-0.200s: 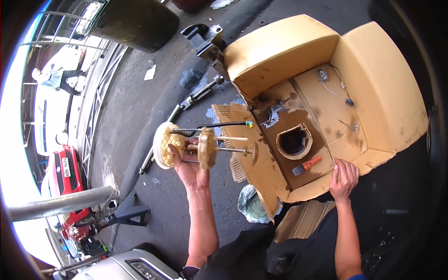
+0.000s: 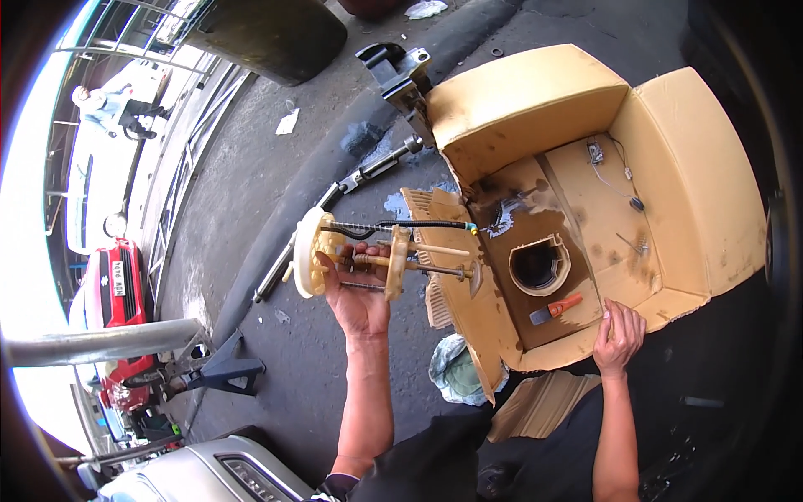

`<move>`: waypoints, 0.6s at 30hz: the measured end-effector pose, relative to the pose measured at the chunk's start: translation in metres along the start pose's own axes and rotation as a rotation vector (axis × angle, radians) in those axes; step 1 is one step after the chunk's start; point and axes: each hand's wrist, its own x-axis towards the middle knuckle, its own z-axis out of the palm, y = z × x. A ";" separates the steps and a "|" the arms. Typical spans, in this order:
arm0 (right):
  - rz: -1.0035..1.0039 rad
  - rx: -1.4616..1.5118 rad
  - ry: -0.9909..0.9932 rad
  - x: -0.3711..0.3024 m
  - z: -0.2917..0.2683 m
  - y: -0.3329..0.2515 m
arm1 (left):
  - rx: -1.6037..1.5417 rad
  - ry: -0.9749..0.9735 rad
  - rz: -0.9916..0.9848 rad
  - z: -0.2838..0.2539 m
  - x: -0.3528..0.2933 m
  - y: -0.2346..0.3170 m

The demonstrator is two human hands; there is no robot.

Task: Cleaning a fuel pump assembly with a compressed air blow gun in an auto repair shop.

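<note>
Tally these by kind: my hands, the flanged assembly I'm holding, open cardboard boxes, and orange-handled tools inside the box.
Hands: 2 (left hand, right hand)
Cream flanged assembly: 1
Open cardboard box: 1
Orange-handled tool: 1
Total: 5

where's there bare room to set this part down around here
On the dark floor between the left forearm and the blue stand; inside the box, on stained cardboard between the seam and the small black piece. Crowded: the box's left half, with the round opening and orange tool, and around the left hand, holding the pale plastic assembly.
</note>
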 end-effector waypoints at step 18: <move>-0.018 -0.033 0.009 -0.002 0.003 0.005 | 0.196 -0.099 0.059 0.000 -0.001 -0.003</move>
